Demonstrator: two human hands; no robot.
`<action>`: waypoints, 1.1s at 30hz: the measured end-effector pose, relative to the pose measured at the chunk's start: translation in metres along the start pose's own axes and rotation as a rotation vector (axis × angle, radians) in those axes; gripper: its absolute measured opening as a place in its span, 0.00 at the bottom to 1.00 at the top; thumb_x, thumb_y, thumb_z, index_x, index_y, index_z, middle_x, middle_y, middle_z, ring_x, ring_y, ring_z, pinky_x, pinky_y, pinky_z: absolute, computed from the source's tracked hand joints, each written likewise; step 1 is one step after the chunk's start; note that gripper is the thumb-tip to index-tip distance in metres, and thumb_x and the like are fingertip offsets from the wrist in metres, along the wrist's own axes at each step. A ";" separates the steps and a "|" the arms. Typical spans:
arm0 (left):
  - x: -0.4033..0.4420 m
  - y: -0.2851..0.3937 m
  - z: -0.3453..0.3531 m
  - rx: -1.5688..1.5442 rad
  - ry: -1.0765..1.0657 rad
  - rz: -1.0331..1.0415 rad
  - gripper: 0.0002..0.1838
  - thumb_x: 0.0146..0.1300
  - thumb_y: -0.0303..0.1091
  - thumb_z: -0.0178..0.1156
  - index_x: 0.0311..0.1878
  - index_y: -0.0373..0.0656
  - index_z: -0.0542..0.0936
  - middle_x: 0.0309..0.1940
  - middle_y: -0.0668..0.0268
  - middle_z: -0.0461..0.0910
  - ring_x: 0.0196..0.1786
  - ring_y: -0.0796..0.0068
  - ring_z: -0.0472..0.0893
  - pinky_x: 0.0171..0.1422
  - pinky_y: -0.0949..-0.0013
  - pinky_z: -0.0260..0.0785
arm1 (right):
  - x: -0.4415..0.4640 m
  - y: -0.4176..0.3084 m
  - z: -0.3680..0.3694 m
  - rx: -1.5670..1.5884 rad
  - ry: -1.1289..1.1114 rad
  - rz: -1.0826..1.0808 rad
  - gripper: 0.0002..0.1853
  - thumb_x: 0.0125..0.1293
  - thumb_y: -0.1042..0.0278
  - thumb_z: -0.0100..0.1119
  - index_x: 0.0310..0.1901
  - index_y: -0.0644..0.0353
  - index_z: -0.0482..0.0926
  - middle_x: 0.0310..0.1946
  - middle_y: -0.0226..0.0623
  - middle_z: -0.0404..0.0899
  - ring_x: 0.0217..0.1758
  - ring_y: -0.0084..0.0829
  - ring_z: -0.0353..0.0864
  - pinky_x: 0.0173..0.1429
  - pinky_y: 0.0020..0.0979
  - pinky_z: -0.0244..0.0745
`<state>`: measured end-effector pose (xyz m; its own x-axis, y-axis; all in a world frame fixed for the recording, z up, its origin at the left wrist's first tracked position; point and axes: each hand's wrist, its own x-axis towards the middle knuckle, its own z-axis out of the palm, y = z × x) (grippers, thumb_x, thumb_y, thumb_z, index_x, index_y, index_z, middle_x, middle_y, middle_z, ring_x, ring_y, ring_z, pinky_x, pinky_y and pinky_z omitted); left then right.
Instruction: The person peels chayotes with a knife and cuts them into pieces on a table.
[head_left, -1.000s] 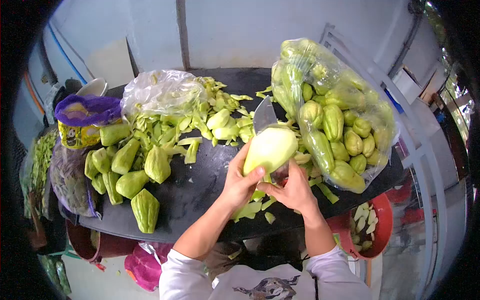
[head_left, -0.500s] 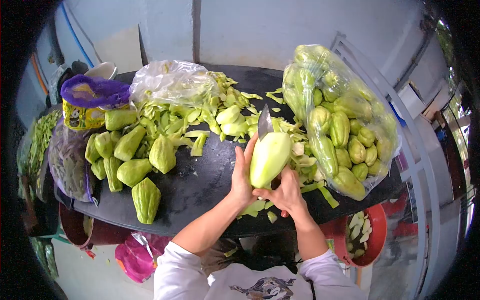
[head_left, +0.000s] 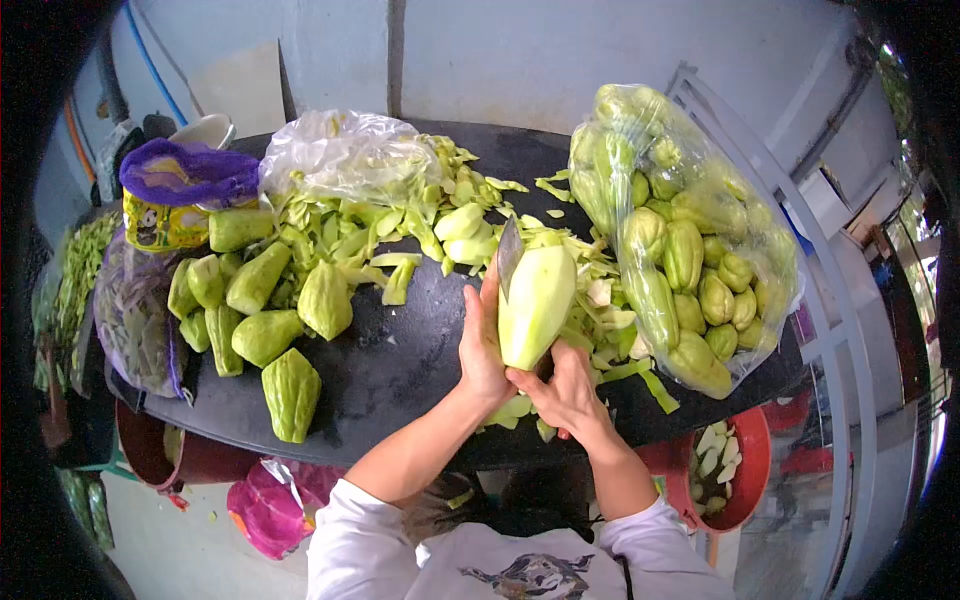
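A peeled pale-green chayote [head_left: 538, 308] is held up over the black table, between both hands. My left hand [head_left: 484, 345] is closed around its left side, with the fingers reaching up along it. My right hand [head_left: 568, 390] is closed at its lower right, the thumb tip by the lower end. A knife blade [head_left: 510, 255] points upward along the chayote's upper left edge. Its handle is hidden behind the chayote, seemingly in my right hand. Peel strips [head_left: 600, 290] lie behind and right of the hands.
Ridged unpeeled chayotes [head_left: 291, 395] sit left on the table [head_left: 400, 410]. A clear bag of chayotes [head_left: 690, 250] stands right. Peel and a crumpled plastic bag [head_left: 345, 155] lie behind. A red bucket [head_left: 757, 470] is below right; a purple mesh bag [head_left: 140, 320] is left.
The chayote has tilted and shifted slightly left and down. The knife blade has moved from its top to its upper left edge, lower and closer to my left fingers.
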<state>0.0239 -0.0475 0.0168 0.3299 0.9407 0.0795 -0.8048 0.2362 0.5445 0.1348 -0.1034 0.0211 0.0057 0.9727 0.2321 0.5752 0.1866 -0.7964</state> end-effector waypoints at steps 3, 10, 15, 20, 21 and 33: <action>0.002 0.004 0.000 -0.036 -0.029 0.013 0.38 0.73 0.66 0.37 0.77 0.52 0.57 0.69 0.63 0.69 0.66 0.65 0.73 0.69 0.59 0.67 | 0.000 0.003 0.002 -0.035 -0.005 -0.023 0.42 0.60 0.32 0.62 0.52 0.73 0.76 0.43 0.60 0.81 0.46 0.63 0.80 0.53 0.50 0.75; 0.008 0.013 0.006 -0.104 0.015 0.018 0.30 0.77 0.55 0.39 0.77 0.56 0.58 0.68 0.64 0.70 0.65 0.68 0.74 0.68 0.61 0.69 | -0.004 0.000 0.007 -0.065 -0.015 -0.040 0.33 0.68 0.38 0.54 0.50 0.69 0.77 0.39 0.58 0.80 0.42 0.60 0.79 0.50 0.48 0.73; 0.017 -0.001 -0.008 -0.067 0.141 0.002 0.28 0.77 0.53 0.42 0.75 0.53 0.62 0.65 0.65 0.73 0.60 0.68 0.78 0.63 0.62 0.73 | -0.002 0.002 0.009 -0.082 0.050 -0.055 0.32 0.70 0.39 0.51 0.48 0.69 0.77 0.34 0.59 0.80 0.41 0.61 0.78 0.49 0.50 0.70; 0.025 -0.017 -0.021 -0.084 0.203 -0.021 0.28 0.77 0.52 0.42 0.74 0.51 0.64 0.63 0.66 0.76 0.56 0.68 0.80 0.59 0.63 0.75 | -0.006 0.020 0.013 -0.109 0.036 0.065 0.34 0.70 0.35 0.49 0.44 0.70 0.77 0.29 0.57 0.79 0.37 0.59 0.78 0.46 0.50 0.70; 0.026 -0.018 -0.020 -0.066 0.231 -0.024 0.27 0.77 0.51 0.42 0.74 0.51 0.64 0.63 0.65 0.76 0.56 0.68 0.80 0.60 0.63 0.75 | -0.007 0.020 0.012 -0.105 0.030 0.074 0.36 0.70 0.34 0.47 0.42 0.71 0.77 0.26 0.55 0.78 0.34 0.56 0.78 0.44 0.50 0.71; 0.033 -0.009 -0.006 -0.010 0.213 -0.043 0.25 0.79 0.43 0.38 0.73 0.42 0.65 0.66 0.61 0.71 0.63 0.70 0.75 0.68 0.65 0.69 | -0.012 0.014 0.003 0.262 -0.092 0.323 0.31 0.73 0.35 0.47 0.27 0.60 0.69 0.12 0.27 0.66 0.10 0.22 0.64 0.15 0.27 0.60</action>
<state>0.0393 -0.0170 0.0090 0.2530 0.9597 -0.1219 -0.7977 0.2783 0.5351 0.1402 -0.1121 0.0050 0.0715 0.9929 -0.0945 0.3288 -0.1129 -0.9376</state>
